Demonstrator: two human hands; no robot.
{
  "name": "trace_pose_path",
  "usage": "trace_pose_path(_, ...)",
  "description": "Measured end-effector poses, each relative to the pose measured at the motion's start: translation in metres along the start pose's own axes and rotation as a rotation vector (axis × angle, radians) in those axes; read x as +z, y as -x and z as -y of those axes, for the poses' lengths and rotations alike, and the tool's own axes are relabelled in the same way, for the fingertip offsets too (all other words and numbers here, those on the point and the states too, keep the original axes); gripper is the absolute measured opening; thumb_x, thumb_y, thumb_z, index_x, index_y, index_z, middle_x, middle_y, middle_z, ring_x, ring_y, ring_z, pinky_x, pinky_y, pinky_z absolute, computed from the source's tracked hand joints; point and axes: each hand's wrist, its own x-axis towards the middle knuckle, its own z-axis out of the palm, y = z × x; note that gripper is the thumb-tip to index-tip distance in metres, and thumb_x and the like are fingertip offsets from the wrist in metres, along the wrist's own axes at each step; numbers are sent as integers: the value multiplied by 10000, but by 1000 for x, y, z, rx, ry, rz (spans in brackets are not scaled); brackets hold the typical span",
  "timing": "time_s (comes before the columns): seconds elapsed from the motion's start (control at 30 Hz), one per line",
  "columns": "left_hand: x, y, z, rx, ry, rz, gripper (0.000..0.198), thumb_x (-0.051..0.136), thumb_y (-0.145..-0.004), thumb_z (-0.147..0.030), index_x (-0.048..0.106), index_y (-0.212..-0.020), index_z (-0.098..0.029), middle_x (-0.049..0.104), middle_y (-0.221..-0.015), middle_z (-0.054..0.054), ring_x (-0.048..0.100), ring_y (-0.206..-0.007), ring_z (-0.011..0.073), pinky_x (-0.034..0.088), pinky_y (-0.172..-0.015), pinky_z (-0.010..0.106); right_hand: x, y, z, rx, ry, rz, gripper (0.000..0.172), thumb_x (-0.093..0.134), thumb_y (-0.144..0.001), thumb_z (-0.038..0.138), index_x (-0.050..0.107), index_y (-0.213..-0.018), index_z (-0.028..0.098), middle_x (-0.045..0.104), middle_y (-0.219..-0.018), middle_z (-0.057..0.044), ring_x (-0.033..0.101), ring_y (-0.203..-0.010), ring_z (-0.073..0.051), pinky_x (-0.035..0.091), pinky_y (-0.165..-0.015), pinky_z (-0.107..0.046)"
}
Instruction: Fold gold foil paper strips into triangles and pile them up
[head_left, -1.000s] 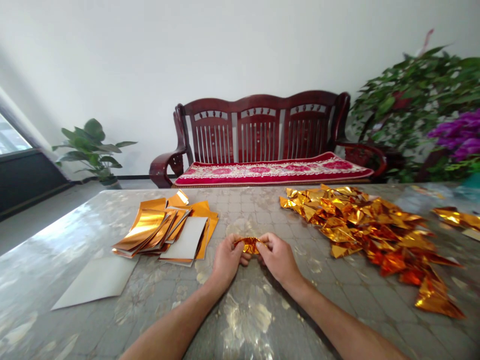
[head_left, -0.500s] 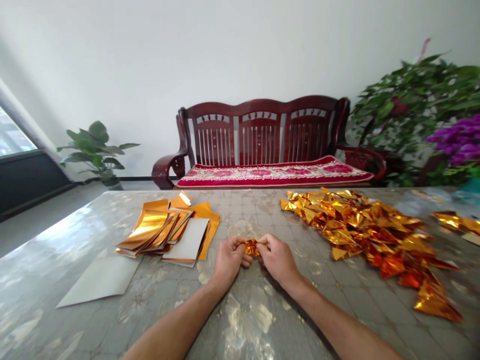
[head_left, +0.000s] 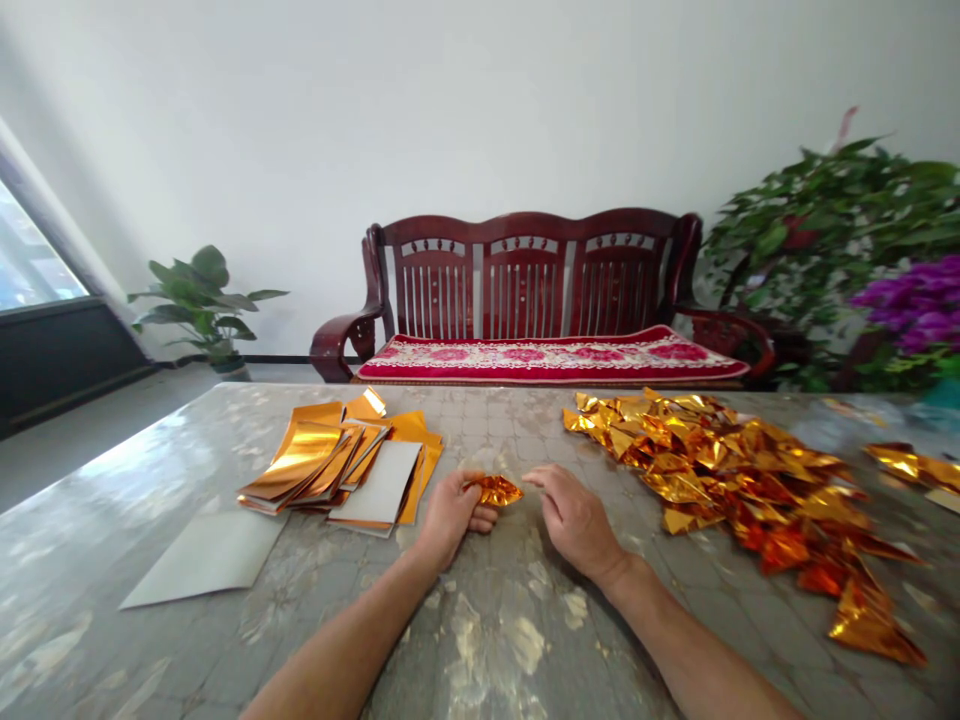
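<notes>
My left hand (head_left: 455, 512) pinches one end of a small folded gold foil paper piece (head_left: 500, 490), whose pointed end faces right. My right hand (head_left: 576, 515) is just to the right of that tip, apart from it, with index finger stretched out and nothing held. Left of my hands lies a loose stack of gold foil paper sheets (head_left: 300, 465), some with the pale backing up. On the right a heap of folded gold foil pieces (head_left: 720, 450) spreads over the table.
The patterned table (head_left: 495, 620) carries a single pale sheet (head_left: 206, 558) at the left. Clear plastic (head_left: 847, 420) and more foil (head_left: 907, 462) lie at the far right. Beyond stand a wooden bench (head_left: 525, 280), a potted plant (head_left: 202, 305) and purple flowers (head_left: 911, 300).
My right hand has let go of the folded foil piece and moved slightly right. The left hand still holds it, and its pointed right end now shows. The view has tilted slightly up.
</notes>
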Motion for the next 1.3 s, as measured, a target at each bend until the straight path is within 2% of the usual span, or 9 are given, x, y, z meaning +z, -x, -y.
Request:
trace_pose_path(0.13,0,0,-1,-13,-33,19,206,559,-832,-158,534,-1033,-116,638,-572,-12,592,-416,91,473,-406,159,2,-2,0,-187,85,50,336,424,-896,51,626,-1096,231,652,-1114,-68,592,-1047,-201,467,-919,-342)
trace_pose_path(0.23,0,-1,0,-31,-56,34,259,573,-841,-204,529,-1076,-106,631,-574,-14,599,-427,96,476,-413,162,6,-2,-1,-248,166,40,223,491,-919,101,651,-1006,231,665,-1015,-55,603,-930,-194,481,-825,-319)
trace_pose_path(0.33,-2,0,2,5,-68,60,381,593,-859,-330,504,-1156,-109,641,-612,-3,617,-460,106,479,-423,167,8,-2,-4,-252,196,-13,180,516,-928,122,664,-921,224,669,-920,-44,608,-854,-177,477,-771,-292)
trace_pose_path(0.43,-6,1,5,112,-104,48,549,532,-875,-540,475,-1250,-143,671,-699,26,642,-513,130,502,-436,196,7,-2,-8,-176,174,-108,191,512,-934,135,680,-915,224,673,-916,-47,618,-869,-175,477,-787,-290)
trace_pose_path(0.53,-10,1,7,194,-117,-54,658,462,-860,-655,458,-1290,-157,654,-713,20,618,-498,130,478,-401,200,7,-2,-15,-28,68,-195,181,529,-909,158,694,-885,229,667,-911,-43,628,-874,-177,485,-780,-289)
trace_pose_path(0.7,-14,-3,10,289,-87,-149,619,501,-847,-601,474,-1251,-133,623,-697,-5,555,-461,98,423,-381,180,11,-7,-31,299,-176,-290,141,578,-831,266,701,-814,199,665,-841,-46,639,-782,-190,510,-706,-298)
trace_pose_path(0.83,-14,-4,13,281,-119,-122,565,576,-805,-519,504,-1200,-121,616,-681,-21,527,-438,86,405,-380,180,7,-8,-40,366,-196,-309,173,582,-807,303,717,-826,196,682,-830,-54,639,-782,-204,514,-730,-324)
trace_pose_path(1.07,-14,-5,16,251,-175,-86,480,597,-756,-458,573,-1099,-122,616,-644,-31,509,-416,76,399,-391,179,-16,-2,-50,213,133,-367,169,559,-857,233,726,-871,218,661,-903,-53,623,-858,-200,483,-763,-308)
trace_pose_path(1.3,-14,-6,20,260,-208,-68,435,607,-734,-465,625,-1009,-128,628,-630,-22,504,-410,76,395,-399,187,-48,1,-66,76,535,-416,190,566,-875,141,734,-869,231,664,-859,-33,587,-852,-194,440,-778,-297)
